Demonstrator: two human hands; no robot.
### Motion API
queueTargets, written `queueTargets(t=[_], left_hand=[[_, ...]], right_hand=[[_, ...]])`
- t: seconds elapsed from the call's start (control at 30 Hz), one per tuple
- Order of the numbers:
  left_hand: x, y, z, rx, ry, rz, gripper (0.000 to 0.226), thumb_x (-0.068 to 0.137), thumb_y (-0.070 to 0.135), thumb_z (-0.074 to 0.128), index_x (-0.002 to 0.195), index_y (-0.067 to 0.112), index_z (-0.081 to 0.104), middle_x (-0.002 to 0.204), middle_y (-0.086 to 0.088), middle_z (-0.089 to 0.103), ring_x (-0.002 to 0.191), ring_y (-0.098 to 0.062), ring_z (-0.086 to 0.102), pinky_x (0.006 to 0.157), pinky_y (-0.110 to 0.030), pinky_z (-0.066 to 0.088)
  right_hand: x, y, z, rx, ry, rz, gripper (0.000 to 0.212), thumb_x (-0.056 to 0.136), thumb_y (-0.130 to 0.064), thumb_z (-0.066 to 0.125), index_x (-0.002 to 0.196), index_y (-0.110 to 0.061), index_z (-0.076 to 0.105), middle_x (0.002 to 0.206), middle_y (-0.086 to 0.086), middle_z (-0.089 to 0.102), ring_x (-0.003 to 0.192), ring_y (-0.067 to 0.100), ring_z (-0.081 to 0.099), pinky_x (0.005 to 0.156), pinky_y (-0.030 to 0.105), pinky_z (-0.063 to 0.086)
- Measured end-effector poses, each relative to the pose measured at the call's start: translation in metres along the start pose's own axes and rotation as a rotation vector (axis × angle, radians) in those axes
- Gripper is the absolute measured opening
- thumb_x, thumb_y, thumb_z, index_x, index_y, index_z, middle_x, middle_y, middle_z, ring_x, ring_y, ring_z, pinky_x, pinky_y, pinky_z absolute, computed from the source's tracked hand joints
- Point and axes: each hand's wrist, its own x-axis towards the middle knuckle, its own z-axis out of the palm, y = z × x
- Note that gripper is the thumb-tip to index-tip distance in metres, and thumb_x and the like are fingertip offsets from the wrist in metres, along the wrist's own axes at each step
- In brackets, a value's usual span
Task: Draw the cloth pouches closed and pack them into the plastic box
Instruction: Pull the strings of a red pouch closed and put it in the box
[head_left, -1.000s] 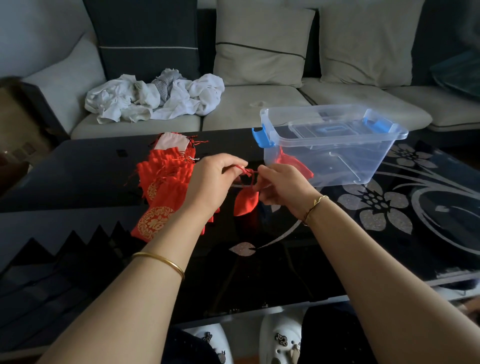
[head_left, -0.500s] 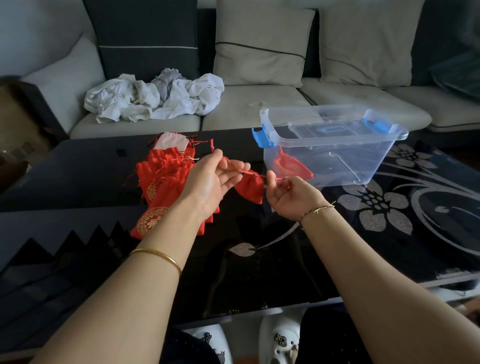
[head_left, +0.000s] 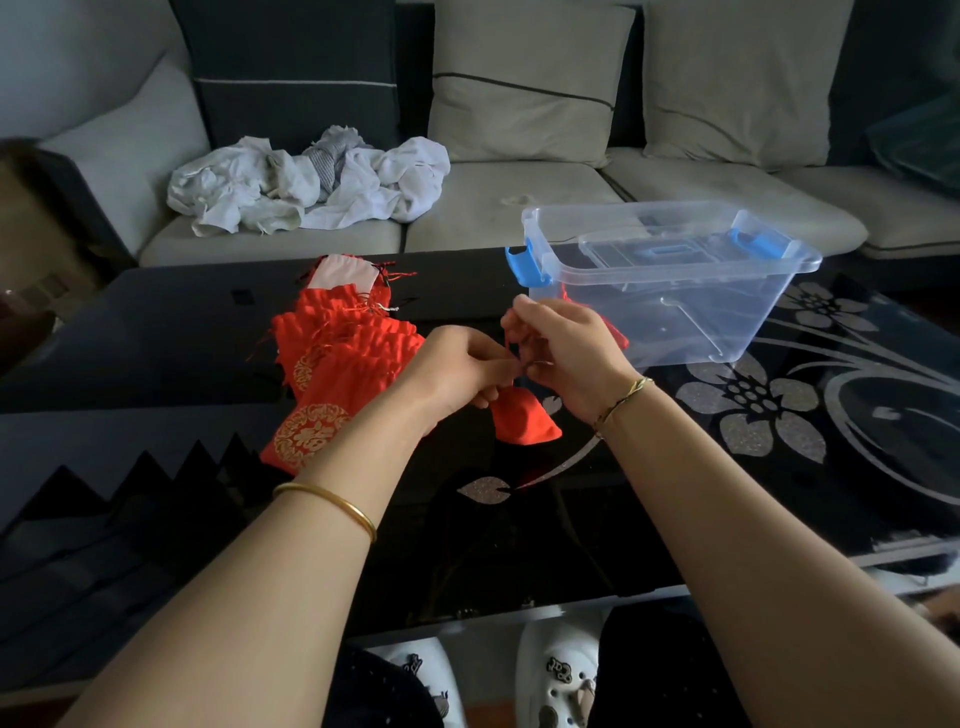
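While my left hand (head_left: 457, 369) and right hand (head_left: 566, 353) pinch the drawstring (head_left: 506, 340), the red pouch (head_left: 524, 423) hangs just below them; I should pull evenly apart. The plastic box (head_left: 727, 322) stands just beyond the right hand.

Gold bangle (head_left: 332, 506) left wrist — thin twisted bracelet (head_left: 621, 397) right; white clogs (head_left: 558, 675).

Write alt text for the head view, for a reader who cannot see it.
The left hand and right hand pinch the drawstring of a small red pouch over a black glass table. A pile of red pouches lies to its left; a clear plastic box with blue latches stands to its right, one red pouch inside.
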Motion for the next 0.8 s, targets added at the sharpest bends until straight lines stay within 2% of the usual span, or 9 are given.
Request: queueTargets(t=[0.1, 0.13, 0.23, 0.3, 0.37, 0.47, 0.6, 0.67, 0.8], left_hand=[[-0.001, -0.001, 0.0, -0.055, 0.021, 0.002, 0.02, 0.089, 0.014, 0.061, 0.07, 0.011, 0.065, 0.063, -0.003, 0.06, 0.055, -0.011, 0.054, 0.051, -0.02, 0.045], [-0.001, -0.001, 0.0, -0.078, 0.024, -0.009, 0.021, 0.09, 0.015, 0.059, 0.072, 0.011, 0.066, 0.064, -0.003, 0.06, 0.055, -0.011, 0.055, 0.051, -0.02, 0.045], [-0.001, -0.003, -0.001, -0.15, 0.035, -0.033, 0.026, 0.095, 0.014, 0.052, 0.073, 0.01, 0.065, 0.066, -0.003, 0.061, 0.058, -0.013, 0.056, 0.053, -0.022, 0.046], [0.0, -0.004, -0.002, -0.179, 0.044, -0.033, 0.028, 0.096, 0.015, 0.05, 0.073, 0.011, 0.065, 0.066, -0.003, 0.061, 0.06, -0.014, 0.057, 0.055, -0.024, 0.046], [0.001, -0.005, -0.002, -0.196, 0.065, -0.043, 0.029, 0.096, 0.016, 0.05, 0.073, 0.013, 0.067, 0.066, -0.002, 0.063, 0.061, -0.014, 0.058, 0.055, -0.024, 0.047], [0.001, -0.006, -0.003, -0.22, 0.117, -0.075, 0.022, 0.095, 0.015, 0.051, 0.079, 0.012, 0.066, 0.067, -0.003, 0.064, 0.058, -0.013, 0.06, 0.05, -0.021, 0.047], [0.001, -0.006, -0.004, -0.21, 0.199, -0.1, 0.019, 0.094, 0.012, 0.052, 0.079, 0.014, 0.064, 0.064, -0.006, 0.063, 0.049, -0.007, 0.059, 0.044, -0.016, 0.047], [0.001, -0.006, -0.005, -0.192, 0.222, -0.102, 0.021, 0.094, 0.011, 0.054, 0.076, 0.016, 0.064, 0.062, -0.005, 0.062, 0.045, -0.004, 0.058, 0.043, -0.016, 0.046], [0.001, -0.004, -0.007, -0.177, 0.232, -0.116, 0.022, 0.093, 0.011, 0.056, 0.073, 0.016, 0.064, 0.061, -0.006, 0.063, 0.048, -0.008, 0.059, 0.043, -0.017, 0.046]], right_hand=[[0.003, 0.0, 0.003, 0.032, 0.054, 0.131, 0.046, 0.098, -0.041, 0.036, 0.078, -0.009, 0.061, 0.063, 0.003, 0.06, 0.045, 0.01, 0.043, 0.049, 0.023, 0.035], [0.003, 0.001, 0.002, 0.024, 0.065, 0.171, 0.045, 0.099, -0.039, 0.034, 0.08, -0.007, 0.06, 0.062, 0.005, 0.06, 0.045, 0.012, 0.043, 0.049, 0.024, 0.035], [0.0, 0.005, 0.001, -0.005, 0.016, 0.218, 0.024, 0.094, -0.019, 0.038, 0.094, -0.004, 0.057, 0.063, 0.009, 0.06, 0.048, 0.015, 0.044, 0.05, 0.026, 0.036], [-0.002, 0.006, 0.0, -0.079, -0.021, 0.155, 0.015, 0.093, -0.011, 0.04, 0.09, -0.005, 0.054, 0.065, 0.01, 0.058, 0.051, 0.016, 0.047, 0.051, 0.027, 0.039], [-0.002, 0.007, -0.001, -0.18, -0.045, 0.075, 0.018, 0.093, -0.004, 0.04, 0.08, -0.008, 0.051, 0.067, 0.01, 0.055, 0.054, 0.017, 0.051, 0.053, 0.027, 0.043], [-0.002, 0.009, -0.001, -0.295, -0.091, -0.017, 0.014, 0.089, 0.001, 0.047, 0.08, -0.01, 0.051, 0.069, 0.01, 0.058, 0.057, 0.016, 0.056, 0.057, 0.026, 0.049], [0.002, 0.016, -0.001, -0.579, -0.123, -0.215, 0.013, 0.078, -0.009, 0.071, 0.084, -0.009, 0.06, 0.075, 0.004, 0.061, 0.064, 0.012, 0.057, 0.063, 0.031, 0.053], [0.005, 0.019, 0.0, -0.677, -0.091, -0.321, 0.014, 0.075, -0.014, 0.074, 0.084, -0.013, 0.064, 0.074, -0.004, 0.061, 0.067, 0.009, 0.056, 0.068, 0.032, 0.052], [0.004, 0.019, 0.004, -0.784, -0.054, -0.446, 0.012, 0.076, -0.014, 0.073, 0.086, -0.012, 0.069, 0.076, -0.007, 0.061, 0.074, 0.008, 0.058, 0.068, 0.019, 0.048]])
